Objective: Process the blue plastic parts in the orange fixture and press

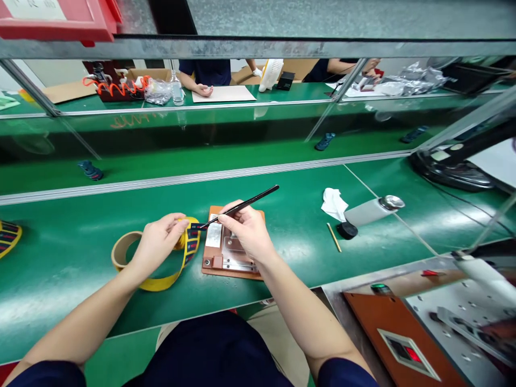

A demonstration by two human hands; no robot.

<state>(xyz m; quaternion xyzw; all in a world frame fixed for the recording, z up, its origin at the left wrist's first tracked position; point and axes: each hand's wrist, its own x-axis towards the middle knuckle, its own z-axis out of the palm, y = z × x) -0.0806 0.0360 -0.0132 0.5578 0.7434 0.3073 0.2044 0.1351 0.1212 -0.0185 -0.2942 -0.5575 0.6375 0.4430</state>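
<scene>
My left hand (161, 239) pinches the end of a yellow label strip (190, 247), which carries a row of dark labels and curves down to a roll with a tan core (121, 251). Black tweezers (253, 198) are held in my right hand (250, 231). Their tips meet a small dark label (197, 227) at the strip's edge; whether it is fully off the strip I cannot tell. Under my right hand lies an orange-brown fixture plate (209, 263) with a clear cover and a silvery block, partly hidden by that hand.
To the right are a crumpled white tissue (334, 203), a thin tan stick (334, 237) and a pale bottle (368, 212) on its side by a black cap (347, 230). A machine (387, 333) stands at lower right. Blue-black parts (324, 141) lie beyond the rail.
</scene>
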